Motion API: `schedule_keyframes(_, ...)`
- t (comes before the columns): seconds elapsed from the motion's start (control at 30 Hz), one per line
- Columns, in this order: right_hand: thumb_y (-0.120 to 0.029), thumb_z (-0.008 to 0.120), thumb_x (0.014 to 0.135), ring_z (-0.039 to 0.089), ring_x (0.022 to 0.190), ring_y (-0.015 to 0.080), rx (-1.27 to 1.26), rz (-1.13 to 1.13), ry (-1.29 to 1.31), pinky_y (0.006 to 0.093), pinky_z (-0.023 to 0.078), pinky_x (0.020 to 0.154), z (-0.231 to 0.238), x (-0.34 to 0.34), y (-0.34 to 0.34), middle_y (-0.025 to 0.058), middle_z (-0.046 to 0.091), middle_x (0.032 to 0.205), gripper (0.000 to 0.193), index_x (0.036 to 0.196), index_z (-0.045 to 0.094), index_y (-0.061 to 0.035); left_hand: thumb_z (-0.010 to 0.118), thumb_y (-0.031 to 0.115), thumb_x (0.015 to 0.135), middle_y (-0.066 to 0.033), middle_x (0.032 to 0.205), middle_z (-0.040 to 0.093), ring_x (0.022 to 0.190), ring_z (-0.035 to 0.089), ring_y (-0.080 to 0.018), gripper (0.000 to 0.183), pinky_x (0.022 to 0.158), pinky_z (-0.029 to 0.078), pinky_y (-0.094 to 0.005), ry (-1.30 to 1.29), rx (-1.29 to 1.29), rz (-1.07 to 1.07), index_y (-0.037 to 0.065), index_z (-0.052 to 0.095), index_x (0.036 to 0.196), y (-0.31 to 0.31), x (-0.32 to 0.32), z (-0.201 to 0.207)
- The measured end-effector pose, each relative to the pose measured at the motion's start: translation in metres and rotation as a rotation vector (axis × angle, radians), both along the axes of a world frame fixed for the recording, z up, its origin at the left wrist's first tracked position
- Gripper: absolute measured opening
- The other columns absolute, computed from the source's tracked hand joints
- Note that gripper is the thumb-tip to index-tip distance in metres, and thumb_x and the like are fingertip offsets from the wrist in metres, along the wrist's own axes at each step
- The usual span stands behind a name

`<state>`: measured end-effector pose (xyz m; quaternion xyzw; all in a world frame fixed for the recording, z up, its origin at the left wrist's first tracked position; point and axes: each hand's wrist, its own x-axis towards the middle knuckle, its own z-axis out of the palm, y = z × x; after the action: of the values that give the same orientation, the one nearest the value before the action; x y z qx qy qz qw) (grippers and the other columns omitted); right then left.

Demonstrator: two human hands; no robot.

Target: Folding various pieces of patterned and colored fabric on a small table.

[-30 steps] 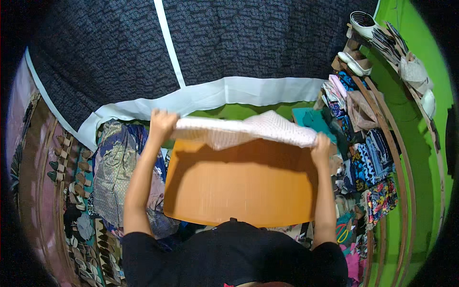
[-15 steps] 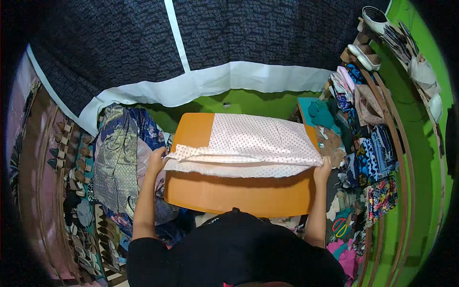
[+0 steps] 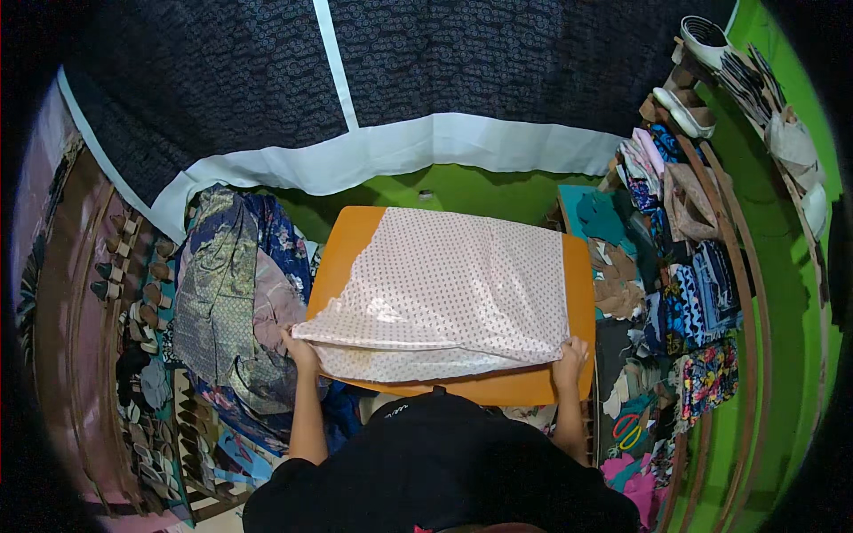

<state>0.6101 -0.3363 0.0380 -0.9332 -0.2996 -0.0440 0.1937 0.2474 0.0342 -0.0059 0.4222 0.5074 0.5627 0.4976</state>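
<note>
A pale pink dotted cloth point(image 3: 453, 275) lies across an orange table point(image 3: 580, 266), its near edge folded into a long crease. My left hand point(image 3: 300, 348) pinches the cloth's near left corner, just past the table's left edge. At the near right corner, my right hand point(image 3: 572, 355) grips the fabric above the tabletop. Between the two hands the folded edge is stretched and slightly raised. The fingertips of both hands are partly hidden by the fabric.
Heaped shiny patterned fabrics point(image 3: 218, 293) lie left of the table. To the right are brown cloth scraps point(image 3: 616, 280), red-and-yellow-handled scissors point(image 3: 629, 432) and stacked folded clothes point(image 3: 706, 275). Shoe racks point(image 3: 147, 311) line the left side, and a dark curtain point(image 3: 240, 71) hangs beyond the table.
Both hands have drawn the cloth's near edge toward me, down the table. The fabric now lies flatter and covers more of the tabletop. Both hands still hold its corners.
</note>
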Motion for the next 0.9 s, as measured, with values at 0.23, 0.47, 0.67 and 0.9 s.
schedule_keyframes(0.23,0.010,0.052,0.056,0.038,0.091,0.0293,-0.025,-0.034,0.030,0.0367,0.031,0.082,-0.031,-0.003,-0.006,0.0109,0.044,0.093,0.020,0.075,0.055,0.0045,0.056,0.003,0.068,-0.0080,0.078,0.056,0.072,0.052,-0.0141,0.023,0.064,0.042,-0.0284,0.853,-0.356,-0.966,0.002,0.054,0.091,-0.012,-0.102,-0.024)
schedule_keyframes(0.47,0.011,0.049,0.058,0.036,0.096,0.0324,0.088,-0.009,0.059,0.0370,0.031,0.084,-0.037,-0.012,-0.007,0.0144,0.041,0.102,0.025,0.082,0.054,0.0059,0.066,0.019,0.064,-0.0088,0.083,0.059,0.074,0.056,-0.0169,0.034,0.066,0.043,-0.0297,0.761,-0.160,-0.647,-0.001,0.056,0.090,0.021,-0.004,-0.017)
schedule_keyframes(0.67,-0.002,0.048,0.072,0.039,0.087,0.0268,0.152,-0.091,-0.096,0.0315,0.033,0.076,-0.041,-0.003,-0.031,0.0158,0.040,0.092,0.013,0.081,0.049,0.0071,0.057,0.017,0.070,-0.0077,0.088,0.059,0.079,0.056,-0.0200,0.035,0.068,0.044,-0.0320,1.264,-0.261,-0.793,0.000,0.051,0.099,0.011,0.061,-0.004)
schedule_keyframes(0.9,-0.006,0.047,0.074,0.051,0.079,0.0195,0.776,-0.111,0.525,0.0295,0.039,0.072,-0.029,0.095,0.052,0.0101,0.056,0.083,0.018,0.091,0.051,-0.0010,0.045,0.027,0.083,-0.0072,0.096,0.056,0.084,0.055,-0.0181,0.032,0.075,0.046,-0.0341,-0.065,-0.633,-1.020,0.005,0.047,0.105,0.054,0.141,0.093)
